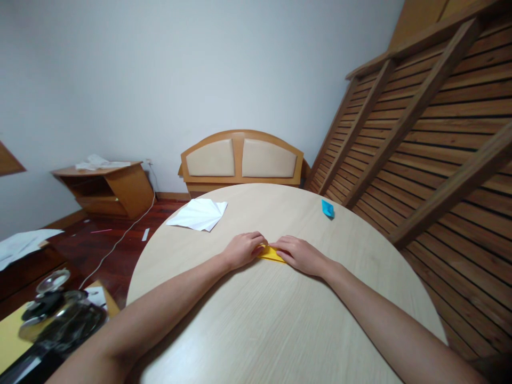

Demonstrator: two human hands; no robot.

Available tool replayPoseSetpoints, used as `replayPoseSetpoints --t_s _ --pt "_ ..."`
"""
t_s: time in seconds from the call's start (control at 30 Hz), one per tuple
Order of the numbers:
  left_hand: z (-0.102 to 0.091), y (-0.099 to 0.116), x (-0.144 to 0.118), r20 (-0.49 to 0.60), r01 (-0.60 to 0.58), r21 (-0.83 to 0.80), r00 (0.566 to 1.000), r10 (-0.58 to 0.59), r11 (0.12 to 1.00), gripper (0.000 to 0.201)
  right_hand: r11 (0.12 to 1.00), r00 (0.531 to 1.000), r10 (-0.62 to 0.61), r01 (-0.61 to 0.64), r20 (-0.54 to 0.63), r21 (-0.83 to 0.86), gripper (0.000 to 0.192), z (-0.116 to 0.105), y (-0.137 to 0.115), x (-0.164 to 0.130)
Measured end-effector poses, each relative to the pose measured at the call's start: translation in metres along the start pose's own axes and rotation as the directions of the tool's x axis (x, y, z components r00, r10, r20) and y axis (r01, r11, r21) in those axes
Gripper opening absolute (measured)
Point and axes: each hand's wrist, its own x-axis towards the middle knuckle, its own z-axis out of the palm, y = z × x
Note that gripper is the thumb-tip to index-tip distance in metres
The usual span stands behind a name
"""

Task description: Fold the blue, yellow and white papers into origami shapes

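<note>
A small folded yellow paper (272, 254) lies flat on the round light-wood table (256, 320). My left hand (243, 249) presses on its left end with curled fingers. My right hand (299, 254) rests on its right end, fingers bent down onto the paper. Most of the sheet is hidden under the two hands; only a yellow wedge shows between them.
A stack of white paper sheets (199, 214) lies at the table's far left. A small blue folded paper (327, 208) sits far right. Beyond stand a wooden headboard (241, 158), a slatted bed frame (424, 138) leaning right, and a low cabinet (106, 186) left.
</note>
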Motion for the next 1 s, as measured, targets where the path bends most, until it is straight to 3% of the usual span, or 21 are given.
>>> replayPoseSetpoints --t_s 0.43,1.0 --pt "-0.0056 0.0011 -0.0014 0.027 -0.14 0.014 0.99 0.14 0.99 0.023 0.999 1.0 0.018 -0.018 -0.008 -0.037 0.032 0.0011 0.0009 -0.0022" --pt "-0.0042 -0.0004 -0.0019 0.046 -0.232 -0.091 0.971 0.237 0.969 0.022 0.999 1.0 0.019 -0.02 -0.01 -0.048 0.031 0.0044 0.0066 -0.0033"
